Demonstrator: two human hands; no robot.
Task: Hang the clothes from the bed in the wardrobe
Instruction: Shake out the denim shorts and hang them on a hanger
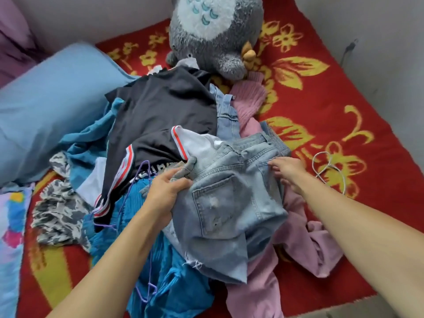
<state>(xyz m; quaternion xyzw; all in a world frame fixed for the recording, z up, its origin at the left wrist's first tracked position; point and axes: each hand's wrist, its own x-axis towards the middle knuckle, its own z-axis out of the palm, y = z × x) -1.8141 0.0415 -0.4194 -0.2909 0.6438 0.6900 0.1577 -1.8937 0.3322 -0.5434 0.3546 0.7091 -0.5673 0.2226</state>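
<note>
Head view. A: Where do the clothes lie?

B: Heaped in the middle of the bed, on its red blanket with yellow flowers; a pale denim garment sits on top of the pile at its near side, back pocket facing up, frayed hem towards the camera.

A: What do the hands do?

B: The left hand grips a bunched fold at the denim's left edge, fingers curled round the cloth; the right hand holds the denim's right edge, thumb on top, the other fingers bent and tucked against the fabric; both forearms reach in from the bottom of the frame.

A: What lies under and around the denim?

B: A black shirt with red-and-white trim spreads behind it; a pink garment trails out to the right and front; a blue pleated garment lies beneath the left forearm; a thin purple hanger pokes out just beside the left hand; a grey patterned cloth lies at the pile's left edge.

A: And beyond the pile?

B: A grey plush toy at the far side, touching the heap; a blue pillow to the left; a white cable looped on the blanket near the right hand.
</note>
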